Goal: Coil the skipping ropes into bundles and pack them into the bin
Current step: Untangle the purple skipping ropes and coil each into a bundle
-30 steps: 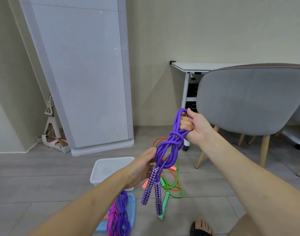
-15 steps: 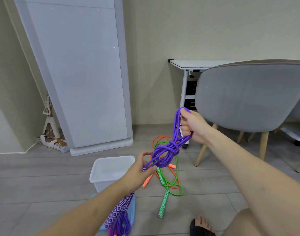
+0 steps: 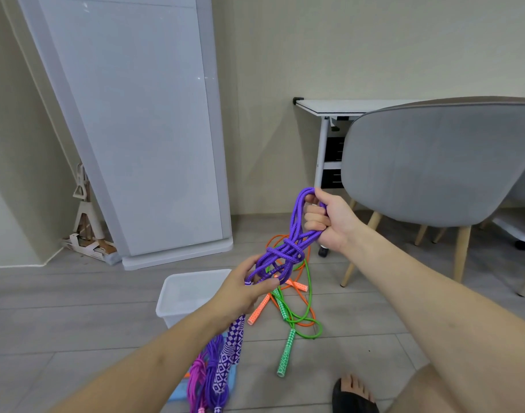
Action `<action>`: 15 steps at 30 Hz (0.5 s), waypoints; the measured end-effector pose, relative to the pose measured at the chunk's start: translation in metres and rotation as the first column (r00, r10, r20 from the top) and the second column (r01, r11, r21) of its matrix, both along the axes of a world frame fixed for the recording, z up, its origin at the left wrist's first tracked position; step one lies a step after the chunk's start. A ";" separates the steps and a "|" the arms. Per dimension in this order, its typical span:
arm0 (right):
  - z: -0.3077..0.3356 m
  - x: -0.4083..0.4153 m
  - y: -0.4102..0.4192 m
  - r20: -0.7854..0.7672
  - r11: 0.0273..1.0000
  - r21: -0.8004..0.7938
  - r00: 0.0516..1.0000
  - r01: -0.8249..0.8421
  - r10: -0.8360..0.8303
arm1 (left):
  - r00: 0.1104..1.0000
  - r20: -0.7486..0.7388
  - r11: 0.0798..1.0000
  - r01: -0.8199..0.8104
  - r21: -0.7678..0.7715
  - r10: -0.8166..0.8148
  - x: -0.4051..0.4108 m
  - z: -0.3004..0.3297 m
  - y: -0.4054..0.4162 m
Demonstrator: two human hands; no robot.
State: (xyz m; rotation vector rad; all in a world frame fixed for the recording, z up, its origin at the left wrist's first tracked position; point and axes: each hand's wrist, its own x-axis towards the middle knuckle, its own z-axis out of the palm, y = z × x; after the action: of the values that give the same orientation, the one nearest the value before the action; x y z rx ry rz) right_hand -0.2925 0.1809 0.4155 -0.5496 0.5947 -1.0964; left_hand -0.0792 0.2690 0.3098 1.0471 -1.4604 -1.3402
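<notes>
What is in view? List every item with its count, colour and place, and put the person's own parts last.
purple rope: one, purple, knotted bundle held up between both hands, patterned handles hanging below the left hand
green rope: one, green, loose on the floor
orange rope: one, orange, tangled with the green rope
coiled bundles: two, magenta and purple, at bottom centre on something blue
bin: one, translucent white, on the floor behind the left hand
panel: one, white, leaning on the wall
chair: one, grey, right
desk: one, white, behind the chair
left hand: pinches the rope's lower strands
right hand: grips the top loop
foot: one, in a black sandal, bottom
</notes>
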 end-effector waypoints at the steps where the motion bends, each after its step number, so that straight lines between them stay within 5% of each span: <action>1: 0.000 0.001 0.001 0.019 1.000 0.005 1.000 -0.005 0.004 | 1.000 -0.012 1.000 -0.014 0.003 0.014 0.000 0.001 -0.001; 15: 0.000 0.009 0.005 0.177 0.997 0.070 0.984 -0.025 0.013 | 0.981 -0.120 0.989 -0.147 0.030 0.150 -0.004 0.013 -0.005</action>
State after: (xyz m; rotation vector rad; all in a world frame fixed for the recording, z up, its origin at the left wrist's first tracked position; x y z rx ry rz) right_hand -0.2832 0.1857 0.4157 -0.3903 0.4714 -1.0885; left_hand -0.0829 0.2640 0.3230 1.0484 -1.2557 -1.2918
